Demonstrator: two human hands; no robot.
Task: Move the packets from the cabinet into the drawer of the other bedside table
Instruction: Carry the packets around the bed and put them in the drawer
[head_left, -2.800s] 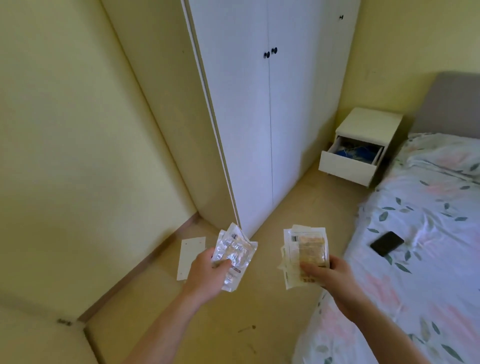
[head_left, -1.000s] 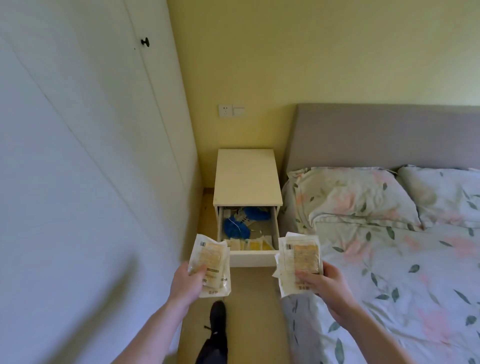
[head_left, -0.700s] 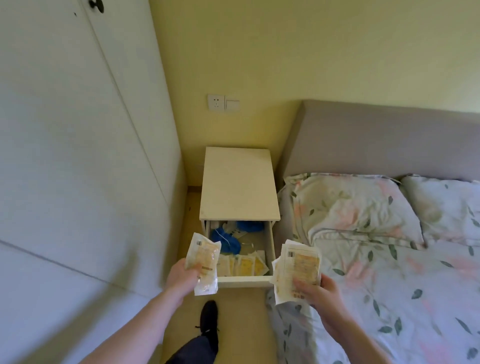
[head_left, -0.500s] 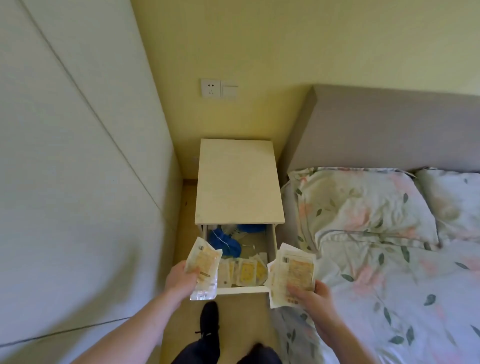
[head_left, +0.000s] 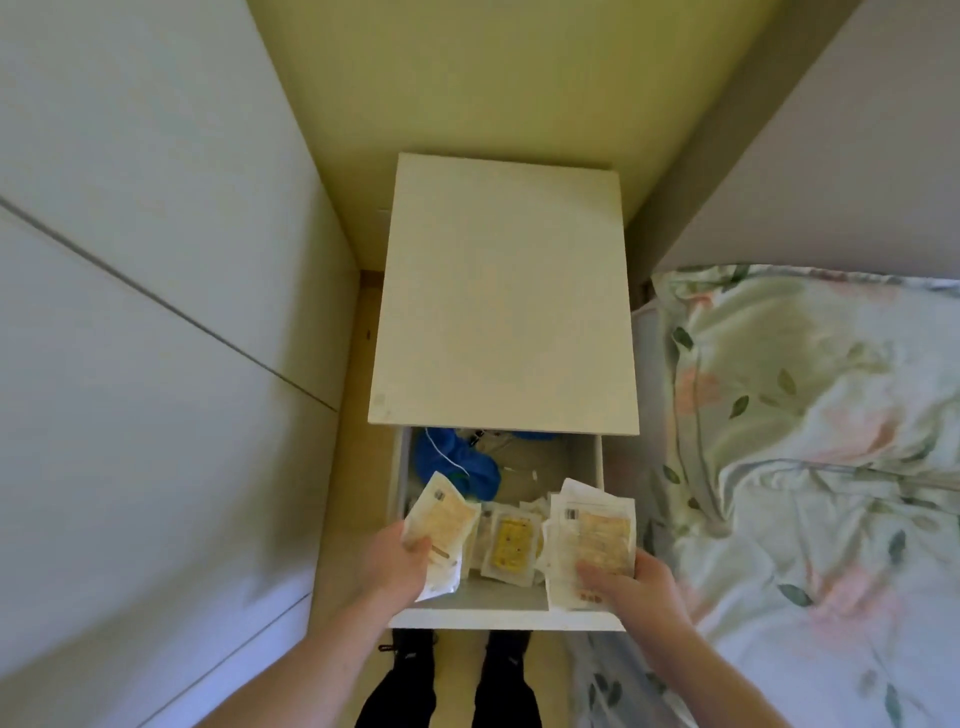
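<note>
The left hand (head_left: 397, 564) holds a small bunch of packets (head_left: 441, 530). Its thumb lies on top of them and its fingers are under them. These packets tilt up and away from the hand, over the left side of the open drawer (head_left: 506, 618), near the drawer's front left corner.

The right hand (head_left: 631, 582) holds a thicker stack of packets (head_left: 592, 535). Its thumb presses on the low part of the top packet and the fingers are hidden below. This stack sits over the right side of the drawer, near its front right corner, and its right edge reaches past the drawer's right wall.

Both hands are closed on their packets. Both arms reach forward from the bottom, one on each side, and the hands are well apart with a gap between them.

In that gap, more packets lie inside the drawer close to its front edge. One of them is a yellow packet (head_left: 511, 543), just between the two held bunches. Further back in the drawer, by the back left corner, there is a blue cloth (head_left: 457, 462) with a thin white cord on it.

The drawer belongs to a white bedside table (head_left: 504, 291). Its flat top covers the back part of the drawer.

A bed with flower sheets (head_left: 810, 467) is on the right, just beside the bedside table. A white wardrobe (head_left: 145, 312) stands on the left. Two black shoes (head_left: 457, 675) show on the floor below the drawer's front edge.
</note>
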